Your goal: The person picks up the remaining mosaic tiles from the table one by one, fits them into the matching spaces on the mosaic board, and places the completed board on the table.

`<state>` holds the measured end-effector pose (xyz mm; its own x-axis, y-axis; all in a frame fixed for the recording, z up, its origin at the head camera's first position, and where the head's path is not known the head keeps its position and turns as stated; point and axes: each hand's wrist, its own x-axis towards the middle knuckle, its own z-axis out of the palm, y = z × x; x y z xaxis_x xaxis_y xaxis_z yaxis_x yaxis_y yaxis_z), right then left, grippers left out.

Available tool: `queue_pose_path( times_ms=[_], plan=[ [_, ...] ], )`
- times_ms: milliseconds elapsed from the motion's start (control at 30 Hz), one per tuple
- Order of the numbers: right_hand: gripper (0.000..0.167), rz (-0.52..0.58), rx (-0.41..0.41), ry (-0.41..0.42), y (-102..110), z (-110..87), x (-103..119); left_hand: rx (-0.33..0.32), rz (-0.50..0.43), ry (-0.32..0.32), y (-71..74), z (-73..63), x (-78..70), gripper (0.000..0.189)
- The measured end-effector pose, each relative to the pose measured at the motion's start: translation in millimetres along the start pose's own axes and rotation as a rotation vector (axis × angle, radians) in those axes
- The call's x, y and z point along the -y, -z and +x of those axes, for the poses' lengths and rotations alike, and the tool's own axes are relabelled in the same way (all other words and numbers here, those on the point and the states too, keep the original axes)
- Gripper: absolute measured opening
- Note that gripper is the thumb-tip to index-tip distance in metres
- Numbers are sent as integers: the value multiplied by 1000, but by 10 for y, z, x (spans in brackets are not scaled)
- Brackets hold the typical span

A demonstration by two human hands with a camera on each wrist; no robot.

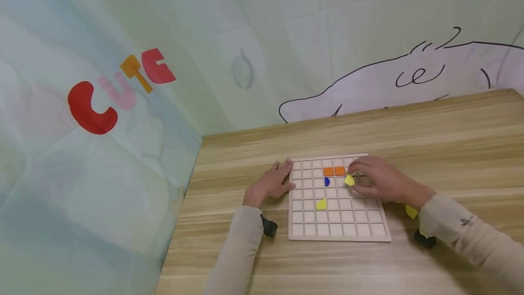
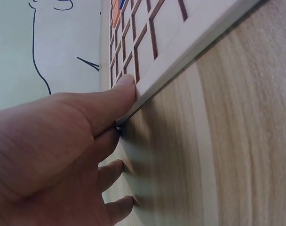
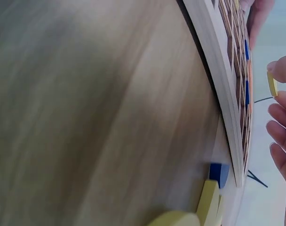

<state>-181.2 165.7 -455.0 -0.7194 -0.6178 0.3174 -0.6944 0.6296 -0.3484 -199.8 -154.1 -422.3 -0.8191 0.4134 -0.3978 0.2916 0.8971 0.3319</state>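
Note:
A pale wooden grid board lies on the table. My left hand rests at its left edge; in the left wrist view the thumb touches the rim and the other fingers are spread beside it. With thumb and fingertip, my right hand pinches a small yellow piece above the board's upper right part. Two orange squares, a blue half-round piece and a yellow quarter-round piece sit in cells. My right hand covers some cells in the head view.
Right of the board, a yellow piece shows partly behind the right wrist. The right wrist view has a blue piece and several yellow pieces on the wooden table. Printed cloth walls stand behind and to the left.

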Motion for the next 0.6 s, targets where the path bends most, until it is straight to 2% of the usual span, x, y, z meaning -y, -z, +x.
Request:
queue_pose_path(
  times_ms=[267,600],
  plan=[
    [27,-11,-12,77,-39,73,75,3,13,10,14,1,-12,70],
    [24,-5,-8,109,-123,90,166,14,10,23,10,-13,-18,70]
  ],
)
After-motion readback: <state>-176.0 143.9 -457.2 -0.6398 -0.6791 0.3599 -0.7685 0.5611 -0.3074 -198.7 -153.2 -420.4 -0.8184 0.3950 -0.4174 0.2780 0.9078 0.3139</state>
